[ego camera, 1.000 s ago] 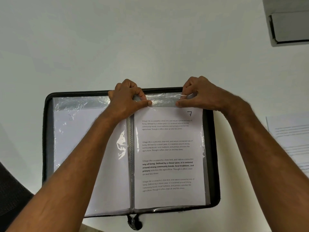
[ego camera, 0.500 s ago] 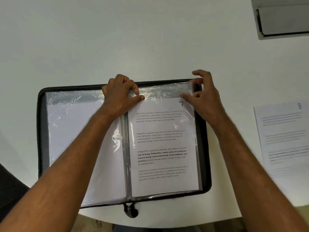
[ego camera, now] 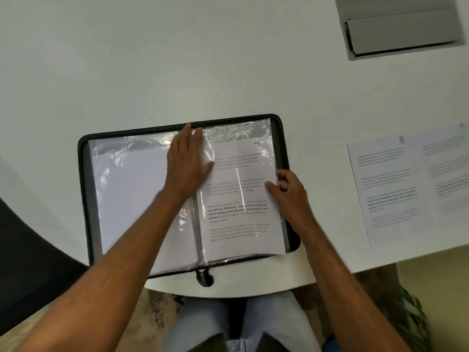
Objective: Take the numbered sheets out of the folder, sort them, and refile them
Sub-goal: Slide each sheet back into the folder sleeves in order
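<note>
**Fingers flat on the left, curled at the page edge on the right**

Fingers [ego camera: 189, 138] of the left hand [ego camera: 186, 165] are straight and together, lying flat across the middle of the open folder [ego camera: 83, 199], right over the spine area near the top. The thumb sticks out to the right and rests on the plastic sleeve [ego camera: 236, 133] covering the right-hand page. So that hand isn't gripping anything, just pressing down flat.

The right hand [ego camera: 288, 190] is over at the right edge of the same page, about halfway down. Its fingers are curled, with the thumb lying on top of the sleeve and the others bent round the outer edge. Looks like it's pinching the edge of the sleeve or the sheet in it, but honestly I can't tell which of the two.

The sheet in that sleeve is the sheet marked 7 [ego camera: 241, 199], number up in its top right corner, with four blocks of printed text, one of them bold. It sits fully inside the folder, top edge below the crinkly clear strip of the sleeve. The left-hand page of the folder shows a blank white back under its own shiny plastic.

The folder itself is black-rimmed with a zip pull [ego camera: 203, 276] hanging off the near edge, and it lies open flat on the white table [ego camera: 177, 59], close to the near edge.

Off to the right, well apart from the folder, the sheet marked 8 [ego camera: 385, 189] lies loose on the table, with another printed sheet [ego camera: 446, 168] just beside it, number too blurry to read. A grey box [ego camera: 401, 24] sits at the far right corner.
</note>
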Tool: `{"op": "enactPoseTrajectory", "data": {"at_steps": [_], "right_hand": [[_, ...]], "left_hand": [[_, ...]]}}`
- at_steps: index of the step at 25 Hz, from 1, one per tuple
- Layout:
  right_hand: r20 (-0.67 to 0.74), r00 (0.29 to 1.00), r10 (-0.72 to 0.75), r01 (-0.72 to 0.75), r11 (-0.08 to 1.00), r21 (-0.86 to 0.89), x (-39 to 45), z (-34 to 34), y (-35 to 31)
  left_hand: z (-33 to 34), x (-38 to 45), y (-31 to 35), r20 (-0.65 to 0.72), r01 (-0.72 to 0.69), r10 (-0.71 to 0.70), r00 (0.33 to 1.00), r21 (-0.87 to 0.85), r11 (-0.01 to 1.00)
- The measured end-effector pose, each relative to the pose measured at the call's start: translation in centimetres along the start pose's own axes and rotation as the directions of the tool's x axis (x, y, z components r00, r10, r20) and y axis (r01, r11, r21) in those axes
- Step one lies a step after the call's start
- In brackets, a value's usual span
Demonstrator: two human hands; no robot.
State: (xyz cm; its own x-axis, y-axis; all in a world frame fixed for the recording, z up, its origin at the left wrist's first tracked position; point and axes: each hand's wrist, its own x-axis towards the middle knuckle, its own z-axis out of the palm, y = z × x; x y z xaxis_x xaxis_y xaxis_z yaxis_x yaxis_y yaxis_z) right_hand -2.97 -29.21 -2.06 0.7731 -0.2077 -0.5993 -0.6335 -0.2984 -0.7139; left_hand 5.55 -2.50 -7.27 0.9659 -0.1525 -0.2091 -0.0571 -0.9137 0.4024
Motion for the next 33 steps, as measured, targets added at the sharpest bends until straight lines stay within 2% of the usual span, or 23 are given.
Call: {"op": "enactPoseTrajectory", "data": {"at_steps": [3, 7, 9, 11, 14, 18, 21, 25, 27, 29, 31, 33], "right_hand": [[0.111, 0.991, 0.080, -0.087, 0.994, 0.059, -2.5, 0.6, -0.4], [0.188, 0.980, 0.061, -0.078, 0.993, 0.088, -5.1, 2.3, -2.8], [0.269, 0.963, 0.034, -0.077, 0.985, 0.153, -5.8, 3.7, -4.3], [0.364, 0.931, 0.023, -0.111, 0.969, 0.222, -6.5, 5.6, -5.6], [0.494, 0.869, -0.001, -0.150, 0.953, 0.265, -7.4, 9.6, -7.1], [0.591, 0.807, 0.003, -0.152, 0.967, 0.203, -8.8, 15.5, -7.6], [0.634, 0.773, -0.010, -0.024, 0.999, 0.044, -9.1, 18.5, -6.8], [0.662, 0.749, 0.005, 0.099, 0.988, -0.120, -9.1, 19.8, -5.8], [0.672, 0.741, -0.006, 0.151, 0.976, -0.158, -8.9, 19.7, -5.5], [0.668, 0.744, -0.032, 0.176, 0.973, -0.150, -8.5, 19.1, -5.2], [0.614, 0.782, -0.105, 0.250, 0.956, -0.154, -8.0, 17.7, -4.6], [0.533, 0.824, -0.192, 0.357, 0.906, -0.226, -7.4, 15.8, -3.5]], "left_hand": [[0.5, -4.0, 0.9, 0.097, -0.001, 0.005, 0.995, -0.035, 0.999], [-0.1, -8.1, 1.0, 0.162, 0.074, -0.023, 0.987, -0.316, 0.946], [-1.6, -8.7, 0.5, 0.198, 0.190, -0.091, 0.976, -0.569, 0.800], [-4.3, -9.2, 0.5, 0.290, 0.363, -0.219, 0.932, -0.704, 0.610], [-8.3, -9.6, -0.4, 0.434, 0.510, -0.272, 0.859, -0.777, 0.369], [-11.0, -10.2, -3.9, 0.509, 0.588, -0.351, 0.786, -0.790, 0.172], [-11.5, -11.1, -6.3, 0.517, 0.621, -0.408, 0.753, -0.763, 0.179], [-11.0, -12.3, -8.3, 0.483, 0.600, -0.403, 0.777, -0.762, 0.243], [-10.1, -12.7, -8.7, 0.409, 0.605, -0.505, 0.760, -0.730, 0.320], [-8.8, -13.2, -9.3, 0.269, 0.630, -0.636, 0.723, -0.634, 0.448], [-7.3, -13.9, -10.2, 0.163, 0.662, -0.693, 0.703, -0.506, 0.552], [-6.5, -14.5, -10.9, 0.091, 0.682, -0.719, 0.689, -0.416, 0.601]]}}
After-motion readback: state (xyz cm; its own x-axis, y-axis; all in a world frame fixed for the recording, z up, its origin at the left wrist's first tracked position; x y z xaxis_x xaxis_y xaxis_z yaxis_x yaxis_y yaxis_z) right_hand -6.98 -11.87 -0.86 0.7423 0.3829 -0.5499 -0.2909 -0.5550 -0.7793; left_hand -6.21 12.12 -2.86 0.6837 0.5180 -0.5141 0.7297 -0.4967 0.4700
